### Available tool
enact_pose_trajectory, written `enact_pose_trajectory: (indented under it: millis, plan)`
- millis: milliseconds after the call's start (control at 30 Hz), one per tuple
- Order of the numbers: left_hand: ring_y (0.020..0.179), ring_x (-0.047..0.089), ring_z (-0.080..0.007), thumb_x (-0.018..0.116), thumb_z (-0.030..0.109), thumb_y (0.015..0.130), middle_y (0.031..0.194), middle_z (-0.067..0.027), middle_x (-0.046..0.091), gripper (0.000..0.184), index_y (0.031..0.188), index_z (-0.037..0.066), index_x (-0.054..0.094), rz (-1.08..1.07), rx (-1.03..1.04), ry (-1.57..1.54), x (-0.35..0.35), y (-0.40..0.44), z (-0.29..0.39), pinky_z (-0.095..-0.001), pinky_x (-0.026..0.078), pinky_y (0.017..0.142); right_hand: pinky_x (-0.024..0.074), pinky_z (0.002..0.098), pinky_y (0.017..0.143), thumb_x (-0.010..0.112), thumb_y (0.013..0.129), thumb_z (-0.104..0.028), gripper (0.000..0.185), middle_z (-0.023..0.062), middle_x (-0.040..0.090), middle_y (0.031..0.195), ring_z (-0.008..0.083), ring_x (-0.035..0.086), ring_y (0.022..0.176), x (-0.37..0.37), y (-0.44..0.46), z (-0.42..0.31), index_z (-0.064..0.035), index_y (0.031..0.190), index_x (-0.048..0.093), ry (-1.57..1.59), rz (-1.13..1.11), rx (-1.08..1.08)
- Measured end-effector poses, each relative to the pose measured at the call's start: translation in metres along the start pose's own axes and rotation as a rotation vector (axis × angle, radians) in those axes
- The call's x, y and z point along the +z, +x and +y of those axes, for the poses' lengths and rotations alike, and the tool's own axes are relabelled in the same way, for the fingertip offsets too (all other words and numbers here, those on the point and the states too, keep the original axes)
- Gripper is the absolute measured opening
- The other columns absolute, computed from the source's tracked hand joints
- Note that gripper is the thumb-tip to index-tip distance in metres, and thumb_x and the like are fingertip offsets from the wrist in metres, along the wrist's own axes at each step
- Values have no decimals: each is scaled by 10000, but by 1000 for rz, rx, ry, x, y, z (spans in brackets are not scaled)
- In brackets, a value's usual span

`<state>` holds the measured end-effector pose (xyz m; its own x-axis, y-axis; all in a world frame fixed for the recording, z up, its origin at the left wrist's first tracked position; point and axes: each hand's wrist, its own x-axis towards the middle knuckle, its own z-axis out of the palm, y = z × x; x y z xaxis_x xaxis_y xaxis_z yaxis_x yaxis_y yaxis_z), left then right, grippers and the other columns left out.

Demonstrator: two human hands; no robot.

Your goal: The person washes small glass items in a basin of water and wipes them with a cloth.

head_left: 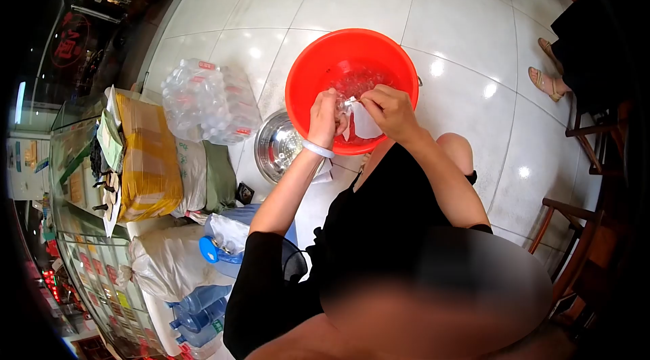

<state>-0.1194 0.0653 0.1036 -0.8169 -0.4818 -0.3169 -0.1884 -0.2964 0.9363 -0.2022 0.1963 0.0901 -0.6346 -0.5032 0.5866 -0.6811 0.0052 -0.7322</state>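
My left hand (324,118), with a pale bangle at its wrist, is closed over the near part of a red basin (296,82). Its fingers hold a small clear thing whose kind I cannot make out. Close beside it, my right hand (394,113) is pinched at the same spot, on something too small to name. A white sheet-like piece (365,123) shows just below the fingers, inside the basin's outline. Clear, glossy bits (362,80) lie at the bottom of the basin. Left of it, a metal bowl (263,150) contains small pale pieces, partly hidden by my left forearm.
Shrink-wrapped bottles (210,99) stand on the tiled floor to the left, near a taped cardboard box (150,157) and sacks (219,177). Large water jugs (203,312) are at lower left. Wooden chairs (575,214) and another person's sandaled feet (550,82) are on the right.
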Motion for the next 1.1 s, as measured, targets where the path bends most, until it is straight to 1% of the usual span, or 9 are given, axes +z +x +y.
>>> enact_pose_trajectory:
  millis: [133,633,700,733,800,833,900,1000,1100]
  plan:
    - [355,318,-101,381,347,882,694,-68,481,315,855,46,469,-8,-20,-25,-1,1,2,-212,152,329,433,332,497,559,698,-13,17,111,540,635,270,549,568,-3,1,3,-19,702,575,44,54,27]
    - [369,315,-99,354,371,892,622,-44,449,350,828,48,474,-108,-41,-33,3,-1,2,-217,184,340,422,322,503,547,703,-39,59,119,540,635,253,534,547,4,-4,5,-16,724,597,143,-51,74]
    - [372,313,-96,359,368,892,626,-43,446,345,829,48,473,-86,17,39,4,-5,7,-217,188,345,421,303,521,556,723,-52,98,97,594,680,183,536,544,1,-3,7,-5,779,622,363,-140,235]
    - [372,313,-96,359,368,892,626,-43,446,345,829,48,473,-81,19,37,3,-7,10,-217,188,345,421,303,521,556,723,-52,98,97,594,680,183,536,544,1,-3,7,-5,779,622,365,-145,232]
    - [381,312,-91,370,362,891,646,-38,451,334,835,49,473,-94,87,96,3,-8,15,-215,197,356,400,256,516,573,752,-74,127,55,615,714,104,512,564,1,-2,7,19,814,631,712,-182,475]
    - [381,312,-91,370,362,891,646,-38,451,334,835,49,473,-92,92,92,3,-9,17,-215,197,356,400,256,516,573,752,-74,127,55,615,714,104,512,564,0,0,6,19,814,631,709,-185,471]
    - [393,315,-84,382,352,889,660,-31,449,319,836,51,474,-82,107,32,5,-12,18,-209,202,366,365,203,513,581,769,-86,140,17,585,688,69,488,586,-4,3,1,39,811,629,905,-206,773]
    - [401,318,-79,391,336,888,666,-24,439,297,842,54,472,-62,117,-2,8,-17,20,-203,206,372,335,170,505,590,770,-88,140,2,564,672,58,474,585,-1,0,2,39,815,627,1044,-185,830]
    - [393,306,-73,398,327,886,620,-16,413,283,837,56,466,-53,155,-7,9,-15,16,-205,198,364,351,195,504,589,761,-80,126,17,572,668,68,478,570,0,-2,5,18,827,631,996,-218,798]
